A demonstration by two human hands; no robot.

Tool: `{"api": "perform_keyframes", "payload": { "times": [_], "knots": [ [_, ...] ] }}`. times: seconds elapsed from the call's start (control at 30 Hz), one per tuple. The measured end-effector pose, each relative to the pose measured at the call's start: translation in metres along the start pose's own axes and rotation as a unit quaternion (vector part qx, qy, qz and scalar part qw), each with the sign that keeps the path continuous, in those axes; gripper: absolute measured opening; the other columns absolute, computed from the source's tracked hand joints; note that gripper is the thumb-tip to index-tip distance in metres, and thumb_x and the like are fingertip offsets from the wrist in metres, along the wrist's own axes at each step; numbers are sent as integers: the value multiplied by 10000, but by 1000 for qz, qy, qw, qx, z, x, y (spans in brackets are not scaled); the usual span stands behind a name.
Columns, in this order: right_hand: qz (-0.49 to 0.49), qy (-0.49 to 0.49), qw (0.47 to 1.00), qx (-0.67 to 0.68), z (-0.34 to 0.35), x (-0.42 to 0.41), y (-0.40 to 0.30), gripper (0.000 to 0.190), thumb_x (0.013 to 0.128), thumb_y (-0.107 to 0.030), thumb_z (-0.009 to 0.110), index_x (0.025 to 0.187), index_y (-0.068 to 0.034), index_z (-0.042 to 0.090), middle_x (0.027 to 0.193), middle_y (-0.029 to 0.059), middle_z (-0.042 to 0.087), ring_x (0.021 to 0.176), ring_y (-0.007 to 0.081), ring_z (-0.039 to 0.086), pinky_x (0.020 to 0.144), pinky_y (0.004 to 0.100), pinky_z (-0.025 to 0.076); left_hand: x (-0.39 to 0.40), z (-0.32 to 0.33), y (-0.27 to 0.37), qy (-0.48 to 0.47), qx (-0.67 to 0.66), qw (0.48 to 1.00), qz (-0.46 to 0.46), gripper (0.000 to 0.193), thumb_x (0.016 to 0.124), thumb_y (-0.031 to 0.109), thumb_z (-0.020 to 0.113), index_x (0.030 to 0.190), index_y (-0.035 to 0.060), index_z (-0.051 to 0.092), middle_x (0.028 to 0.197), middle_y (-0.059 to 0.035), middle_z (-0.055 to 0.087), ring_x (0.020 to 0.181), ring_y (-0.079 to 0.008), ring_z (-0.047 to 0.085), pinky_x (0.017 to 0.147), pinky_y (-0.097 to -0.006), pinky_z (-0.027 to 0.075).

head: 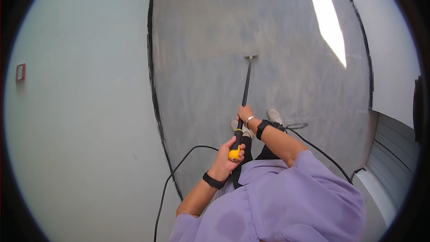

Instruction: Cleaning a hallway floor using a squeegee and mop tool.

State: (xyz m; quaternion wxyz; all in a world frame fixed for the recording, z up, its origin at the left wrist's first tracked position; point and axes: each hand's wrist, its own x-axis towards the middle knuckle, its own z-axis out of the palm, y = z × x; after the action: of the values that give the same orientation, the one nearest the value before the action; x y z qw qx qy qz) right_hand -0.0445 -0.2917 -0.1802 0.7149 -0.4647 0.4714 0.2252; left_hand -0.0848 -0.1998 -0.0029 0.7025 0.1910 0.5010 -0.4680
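Observation:
A long-handled floor tool (247,84) with a black pole stretches away from me, its narrow crosswise head (251,56) down at the grey floor (208,84). My left hand (229,154) is wrapped around the black grip at the near end, where a yellow end part (234,154) shows between the fingers. Farther along the pole, my right hand (246,112) closes around the shaft. The underside of the tool's head is hidden, and its exact type is too small to tell.
A pale wall (84,107) with a red wall-mounted call point (20,73) runs along the left. At right stands a white wall (389,40), with grey panelling (391,144) nearer me. Black cables (166,183) curve on both sides of my body. Sunlight (327,20) falls on the floor.

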Motion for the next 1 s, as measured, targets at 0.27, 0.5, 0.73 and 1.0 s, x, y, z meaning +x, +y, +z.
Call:
{"api": "perform_keyframes", "payload": {
  "times": [0.27,0.5,0.73,1.0],
  "knots": [
    [25,24,999,24,8,4,-15,207,721,-158,377,695,45,416,512,89,429,359,173,423,332,285,362,5,2,22,38,50,998,-20,200,774,282,412,829,92,379,629,-86,443,443,-151,401,358,-218,307],
    [49,40,998,14,34,-3,-13,199,710,-125,371,685,66,421,523,124,451,373,201,466,317,301,387,-9,-15,44,17,62,998,-27,193,786,278,389,831,92,359,634,-85,445,446,-160,417,366,-237,326],
    [47,42,998,22,47,4,0,216,726,-131,365,731,80,409,526,118,456,383,216,491,324,300,395,-7,-43,57,26,54,997,-58,208,785,287,387,810,82,365,629,-88,445,441,-165,415,370,-245,329],
    [115,-25,991,66,79,-45,24,194,733,-176,382,744,17,385,560,72,445,405,195,477,374,299,416,-71,-52,67,38,105,992,-59,213,799,277,358,799,64,360,643,-91,431,439,-167,400,383,-245,317]
  ]
}}
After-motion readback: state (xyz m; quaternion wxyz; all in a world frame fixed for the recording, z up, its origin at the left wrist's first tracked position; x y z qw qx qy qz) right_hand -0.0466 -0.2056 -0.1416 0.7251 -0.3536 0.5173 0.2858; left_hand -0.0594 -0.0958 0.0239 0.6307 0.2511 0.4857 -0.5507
